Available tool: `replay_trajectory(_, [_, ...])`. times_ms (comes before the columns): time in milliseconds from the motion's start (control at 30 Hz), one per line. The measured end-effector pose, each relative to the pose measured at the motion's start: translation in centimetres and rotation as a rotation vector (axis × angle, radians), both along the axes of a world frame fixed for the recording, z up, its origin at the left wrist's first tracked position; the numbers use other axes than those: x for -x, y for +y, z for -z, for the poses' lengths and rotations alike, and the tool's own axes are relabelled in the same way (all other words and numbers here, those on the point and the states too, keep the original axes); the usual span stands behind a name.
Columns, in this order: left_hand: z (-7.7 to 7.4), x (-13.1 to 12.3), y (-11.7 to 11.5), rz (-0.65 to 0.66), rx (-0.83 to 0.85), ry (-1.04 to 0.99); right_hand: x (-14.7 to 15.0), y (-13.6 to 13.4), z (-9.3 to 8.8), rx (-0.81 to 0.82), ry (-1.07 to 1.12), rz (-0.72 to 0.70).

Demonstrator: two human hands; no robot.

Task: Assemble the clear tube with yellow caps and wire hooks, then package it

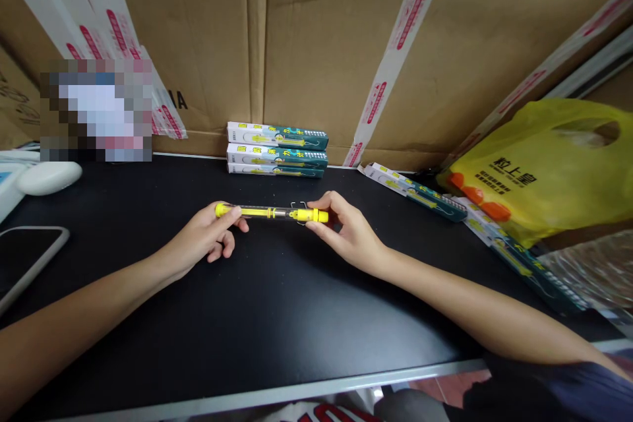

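A long yellow pen-like tool (271, 213) with a clear barrel and small metal hooks is held level just above the black tabletop (277, 303). My left hand (210, 239) pinches its left end between thumb and fingers. My right hand (346, 231) pinches its right end near the yellow cap. Both hands are closed on the tool.
Three stacked white-and-teal boxes (277, 150) lie against the cardboard wall (316, 39) behind. More such boxes (415, 190) lie at the right beside a yellow plastic bag (548, 171). A white device (47, 177) and a tablet-like screen (27, 257) sit at the left.
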State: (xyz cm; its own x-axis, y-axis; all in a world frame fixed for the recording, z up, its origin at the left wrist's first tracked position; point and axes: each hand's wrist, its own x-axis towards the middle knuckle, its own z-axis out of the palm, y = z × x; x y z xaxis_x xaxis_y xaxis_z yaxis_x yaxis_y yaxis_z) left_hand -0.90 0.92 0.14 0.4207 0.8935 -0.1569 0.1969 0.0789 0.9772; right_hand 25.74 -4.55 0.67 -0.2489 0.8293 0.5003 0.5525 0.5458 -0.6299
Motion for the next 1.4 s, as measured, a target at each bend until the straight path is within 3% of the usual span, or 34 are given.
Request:
replay_trajectory(567, [0.0,0.1,0.1,-0.009,0.023,-0.030,0.0,-0.5,0.5,0.203,0.044,-0.051])
replay_trajectory(833, [0.0,0.1,-0.1,-0.011,0.025,-0.043,-0.5,0.3,0.0,-0.088,-0.056,-0.007])
replay_trajectory(1067, [0.1,0.1,0.0,-0.018,0.041,-0.060,-0.8,0.2,0.7,0.016,-0.005,-0.020])
replay_trajectory(1400, [-0.5,0.1,0.1,-0.139,0.037,-0.112,-0.8,0.4,-0.4,0.178,0.158,-0.117])
